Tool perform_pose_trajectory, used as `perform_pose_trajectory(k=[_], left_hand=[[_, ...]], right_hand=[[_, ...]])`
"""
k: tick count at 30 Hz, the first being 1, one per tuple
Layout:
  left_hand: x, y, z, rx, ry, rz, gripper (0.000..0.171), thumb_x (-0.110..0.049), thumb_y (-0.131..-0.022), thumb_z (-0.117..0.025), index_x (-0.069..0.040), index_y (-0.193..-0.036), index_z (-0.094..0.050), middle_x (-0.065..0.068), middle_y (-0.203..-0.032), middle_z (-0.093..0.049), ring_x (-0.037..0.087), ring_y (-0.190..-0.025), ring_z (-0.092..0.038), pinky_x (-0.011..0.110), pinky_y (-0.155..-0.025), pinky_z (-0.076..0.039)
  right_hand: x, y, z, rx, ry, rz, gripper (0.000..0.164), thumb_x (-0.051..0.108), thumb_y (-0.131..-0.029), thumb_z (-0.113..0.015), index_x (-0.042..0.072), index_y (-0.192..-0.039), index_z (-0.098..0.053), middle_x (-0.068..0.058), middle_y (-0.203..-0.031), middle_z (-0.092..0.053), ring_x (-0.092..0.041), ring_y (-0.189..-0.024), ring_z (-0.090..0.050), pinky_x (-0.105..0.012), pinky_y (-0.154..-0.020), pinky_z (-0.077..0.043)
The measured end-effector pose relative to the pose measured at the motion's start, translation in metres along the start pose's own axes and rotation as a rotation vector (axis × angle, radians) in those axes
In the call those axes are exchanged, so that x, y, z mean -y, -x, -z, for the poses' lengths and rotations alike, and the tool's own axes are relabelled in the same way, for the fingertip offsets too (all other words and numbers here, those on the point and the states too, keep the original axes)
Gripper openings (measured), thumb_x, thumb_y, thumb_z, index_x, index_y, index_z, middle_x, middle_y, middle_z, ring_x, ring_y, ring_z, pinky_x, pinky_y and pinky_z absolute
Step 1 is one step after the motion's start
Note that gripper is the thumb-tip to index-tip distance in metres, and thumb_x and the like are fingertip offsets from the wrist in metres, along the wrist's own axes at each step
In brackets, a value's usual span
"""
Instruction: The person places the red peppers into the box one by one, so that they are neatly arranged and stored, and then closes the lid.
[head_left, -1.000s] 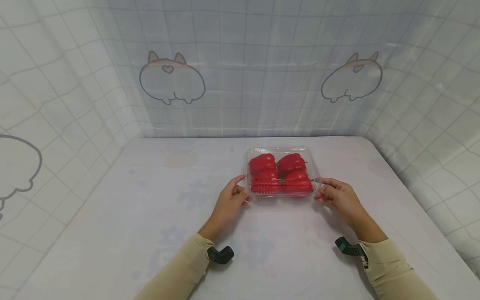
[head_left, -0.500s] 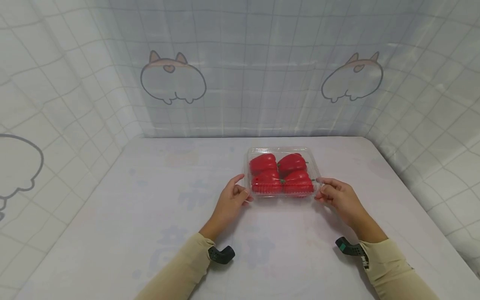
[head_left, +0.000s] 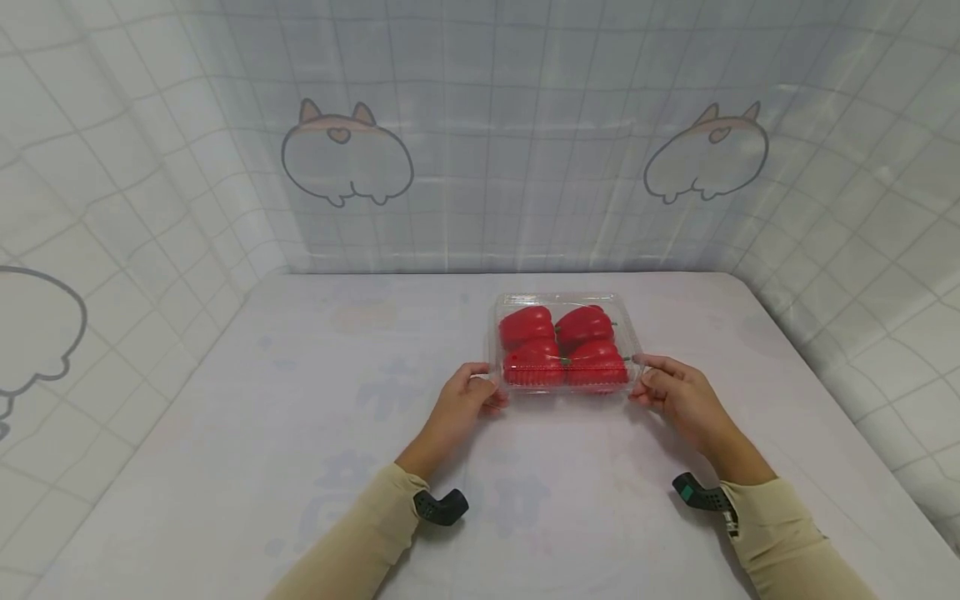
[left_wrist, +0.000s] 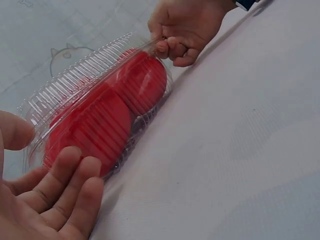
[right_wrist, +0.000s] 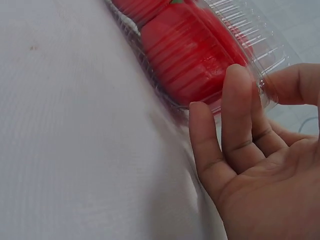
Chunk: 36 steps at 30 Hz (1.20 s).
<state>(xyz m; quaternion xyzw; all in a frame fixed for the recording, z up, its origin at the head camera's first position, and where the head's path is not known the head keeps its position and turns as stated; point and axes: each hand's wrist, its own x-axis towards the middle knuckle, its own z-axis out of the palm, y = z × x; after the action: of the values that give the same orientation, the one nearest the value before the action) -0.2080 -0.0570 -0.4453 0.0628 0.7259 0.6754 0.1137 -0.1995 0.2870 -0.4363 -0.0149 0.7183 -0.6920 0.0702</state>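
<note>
A clear plastic clamshell box with a ribbed rim sits on the white-covered table, right of centre in the head view. Several red bell peppers with green stems lie inside it in two rows. At the near left corner, my left hand has thumb and index finger at the rim. Its other fingers are bent loosely beside the box's front wall. My right hand pinches the near right corner of the rim between thumb and index finger. In the right wrist view its remaining fingers reach below the rim.
A pale grid-patterned cloth wall with dog drawings stands behind the table. Similar cloth walls rise on the left and right. Dark devices sit on both wrists, at the cuffs of beige sleeves.
My left index finger, raised beside the corner before, has come down to the rim. The right hand keeps its pinch. The box has hardly moved.
</note>
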Motion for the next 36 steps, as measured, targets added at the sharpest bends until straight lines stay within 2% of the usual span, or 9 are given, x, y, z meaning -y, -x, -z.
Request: perform_pose_trajectory(k=[9, 19, 24, 36], left_hand=[[-0.0016, 0.0026, 0.0006, 0.033, 0.064, 0.038, 0.029, -0.019, -0.105, -0.05, 0.006, -0.118, -0.053, 0.018, -0.105, -0.066, 0.027, -0.094, -0.066, 0.037, -0.086, -0.057], [-0.0013, 0.0014, -0.0028, 0.042, 0.013, 0.037, 0.027, -0.02, -0.104, -0.051, 0.005, -0.111, -0.06, 0.015, -0.1, -0.068, 0.024, -0.09, -0.066, 0.034, -0.084, -0.058], [-0.0018, 0.0016, -0.0028, 0.029, 0.01, 0.05, 0.028, -0.022, -0.104, -0.053, 0.004, -0.105, -0.063, 0.014, -0.095, -0.069, 0.023, -0.089, -0.066, 0.035, -0.085, -0.058], [0.0013, -0.0005, 0.0008, -0.009, 0.053, 0.028, 0.028, -0.015, -0.103, -0.051, 0.009, -0.108, -0.062, 0.014, -0.095, -0.069, 0.028, -0.091, -0.067, 0.037, -0.087, -0.057]], right_hand=[[-0.0016, -0.001, -0.0002, 0.015, -0.007, 0.006, 0.05, 0.018, -0.105, -0.049, -0.008, -0.146, -0.037, -0.006, -0.097, -0.067, -0.017, -0.088, -0.068, -0.028, -0.086, -0.057], [-0.0031, -0.0014, -0.0004, 0.016, -0.046, 0.03, 0.049, 0.016, -0.105, -0.049, -0.01, -0.145, -0.037, -0.004, -0.092, -0.069, -0.016, -0.084, -0.069, -0.028, -0.084, -0.057], [-0.0041, -0.0012, -0.0007, 0.02, -0.03, 0.038, 0.048, 0.016, -0.105, -0.049, -0.011, -0.144, -0.037, -0.002, -0.091, -0.071, -0.015, -0.083, -0.07, -0.027, -0.083, -0.057], [-0.0051, -0.0023, -0.0034, 0.018, 0.032, 0.038, 0.048, 0.017, -0.105, -0.049, -0.009, -0.143, -0.04, -0.004, -0.096, -0.073, -0.016, -0.087, -0.07, -0.027, -0.084, -0.057]])
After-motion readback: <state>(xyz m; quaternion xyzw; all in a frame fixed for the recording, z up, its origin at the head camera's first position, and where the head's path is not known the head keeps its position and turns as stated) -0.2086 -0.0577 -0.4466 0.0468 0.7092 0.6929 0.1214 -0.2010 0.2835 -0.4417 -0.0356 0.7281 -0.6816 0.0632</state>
